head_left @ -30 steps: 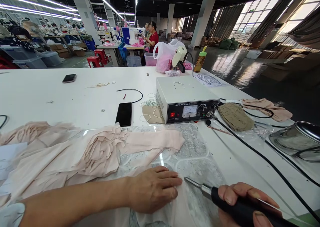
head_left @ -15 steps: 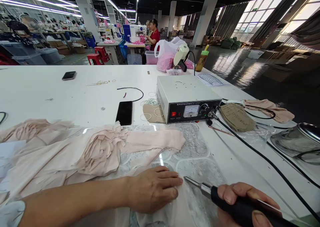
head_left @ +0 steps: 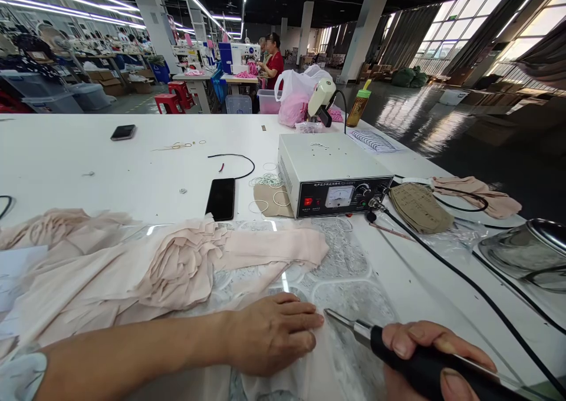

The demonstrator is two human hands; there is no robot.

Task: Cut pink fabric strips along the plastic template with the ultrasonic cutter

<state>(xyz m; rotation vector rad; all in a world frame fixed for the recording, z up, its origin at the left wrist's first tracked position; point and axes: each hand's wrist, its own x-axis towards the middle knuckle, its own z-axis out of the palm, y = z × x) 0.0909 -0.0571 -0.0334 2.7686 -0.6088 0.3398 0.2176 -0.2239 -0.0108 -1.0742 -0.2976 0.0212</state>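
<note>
My left hand [head_left: 272, 336] lies flat, fingers together, pressing a piece of pale pink fabric [head_left: 309, 371] onto the clear sheet on the table. My right hand [head_left: 431, 354] grips a black-handled tool [head_left: 420, 365] whose metal tip [head_left: 338, 319] points left and sits just beside my left fingertips. A black cable [head_left: 464, 280] runs from the tool's side of the table to a white control box [head_left: 331, 174] with a dial and knobs. A heap of pink fabric strips [head_left: 145, 271] lies to the left.
A black phone [head_left: 220, 199] lies near the box, another phone [head_left: 123, 132] farther back. Thin rings [head_left: 267, 181], a tan pattern piece [head_left: 418, 206], a metal lid [head_left: 526, 250], a bottle [head_left: 356, 107] and a bag [head_left: 294, 97] are on the table. A person sits at a sewing machine behind.
None in the hands or the tool; only the view has shifted slightly.
</note>
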